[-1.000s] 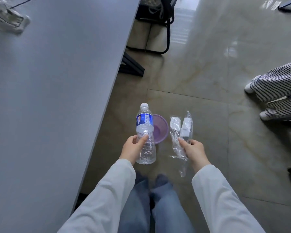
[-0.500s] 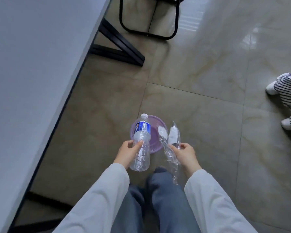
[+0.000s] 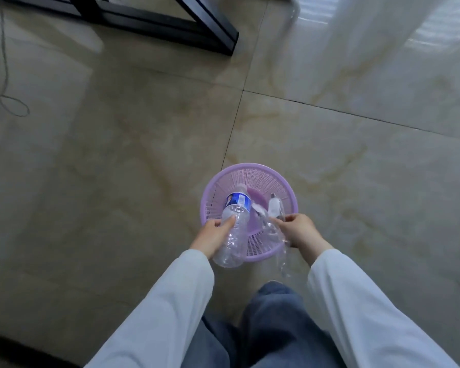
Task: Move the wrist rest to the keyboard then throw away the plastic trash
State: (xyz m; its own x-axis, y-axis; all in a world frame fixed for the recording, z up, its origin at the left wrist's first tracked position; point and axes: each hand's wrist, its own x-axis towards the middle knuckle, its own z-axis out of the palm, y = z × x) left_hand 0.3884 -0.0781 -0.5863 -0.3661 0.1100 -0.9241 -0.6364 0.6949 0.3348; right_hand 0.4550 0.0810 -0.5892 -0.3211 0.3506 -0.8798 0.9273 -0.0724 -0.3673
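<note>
Now hovering right over purple basket [image 3: 260,173], no longer short of it — left hand [image 3: 214,235] gripping bottle [image 3: 233,229], right hand [image 3: 299,231] pinching clear wrapper [image 3: 275,208] — nearing drop.

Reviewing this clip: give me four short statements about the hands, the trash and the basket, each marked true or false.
1. The left hand holds a clear plastic bottle. True.
2. The right hand is empty. False: it grips a clear plastic wrapper.
3. The purple basket stands on the floor. True.
4. The bottle carries a red label. False: the label is blue.
</note>
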